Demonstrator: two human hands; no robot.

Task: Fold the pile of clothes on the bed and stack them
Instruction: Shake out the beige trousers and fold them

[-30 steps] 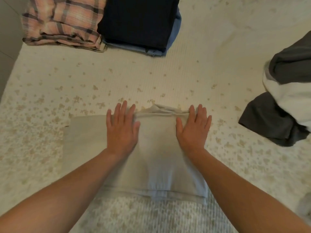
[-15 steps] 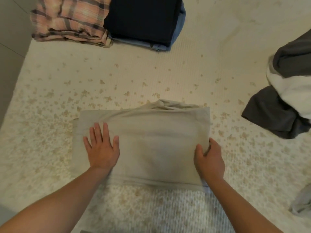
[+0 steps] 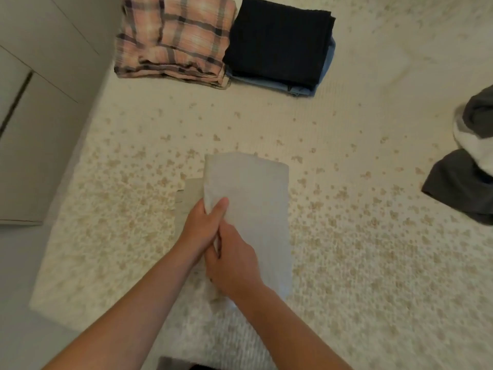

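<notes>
Both hands meet at the near left edge of the beige garment on the bed: right hand grips the cloth, left hand pinches its folded-over edge. Far beyond, the plaid stack and dark stack; off right, the unfolded pile.

Pale grey-tan cloth near, pink checked shirt far left, black cloth on blue jeans, dark grey and white clothes right, cream bedcover with tan specks

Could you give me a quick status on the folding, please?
Left hand and right hand both grip beige garment, half folded over. Unfolded pile waits right. Nothing obstructing.
</notes>
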